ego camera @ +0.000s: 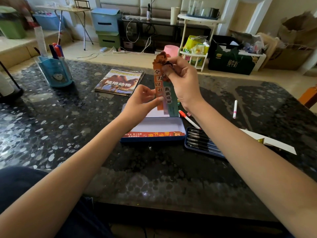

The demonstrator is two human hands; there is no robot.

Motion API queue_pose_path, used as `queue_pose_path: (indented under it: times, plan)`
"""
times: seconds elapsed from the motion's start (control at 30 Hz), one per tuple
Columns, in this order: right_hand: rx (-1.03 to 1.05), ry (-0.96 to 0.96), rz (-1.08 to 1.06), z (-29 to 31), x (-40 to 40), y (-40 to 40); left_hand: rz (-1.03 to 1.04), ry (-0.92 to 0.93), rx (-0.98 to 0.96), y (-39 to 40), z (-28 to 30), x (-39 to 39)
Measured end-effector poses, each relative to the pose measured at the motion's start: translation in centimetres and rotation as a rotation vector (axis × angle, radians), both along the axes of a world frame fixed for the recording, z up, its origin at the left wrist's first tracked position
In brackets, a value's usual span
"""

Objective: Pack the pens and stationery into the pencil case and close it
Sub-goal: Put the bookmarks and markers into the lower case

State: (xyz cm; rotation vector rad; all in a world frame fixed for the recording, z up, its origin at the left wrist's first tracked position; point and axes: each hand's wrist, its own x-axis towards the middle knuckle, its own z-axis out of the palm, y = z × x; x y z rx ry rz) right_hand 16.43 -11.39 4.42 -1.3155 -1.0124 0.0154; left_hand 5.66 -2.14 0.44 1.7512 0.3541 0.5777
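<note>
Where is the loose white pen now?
The white pen lies alone on the table, far right in the head view, beyond the right hand.

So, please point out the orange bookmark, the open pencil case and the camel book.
orange bookmark (158,86): head view, on its printed strip, mid-length.
pencil case (164,123): head view, on its bare white inner floor.
camel book (120,80): head view, on the cover picture.
</note>
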Motion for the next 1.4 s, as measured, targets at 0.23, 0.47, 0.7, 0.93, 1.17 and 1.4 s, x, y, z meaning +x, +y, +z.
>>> queue_pose_path:
  times: [0.23,0.47,0.7,0.93,1.17,1.4]
  plan:
    - [0.092,0.198,0.079,2.0,-0.9,1.9,-0.064,-0.048,-0.064,0.6,1.6,-0.6]
    - [0.023,0.523,0.107,-0.7,-0.7,2.4,-0.172,0.177,-0.267,1.3,2.1,-1.3]
    - [-0.466,0.429,-0.024,-2.4,0.2,0.5,-0.024,0.291,-0.209,2.0,1.6,-1.4]
    - [-0.594,0.366,-0.129,-3.0,1.2,-2.4,0.124,0.354,0.013,2.5,2.0,-2.0]
    - [-0.675,0.368,-0.344,-5.5,2.4,-5.0,0.320,0.203,-0.186,5.4,2.8,-3.1]
    - [-0.831,0.117,-0.502,-7.3,0.7,-5.8,0.333,0.142,-0.155,4.8,3.1,-3.4]
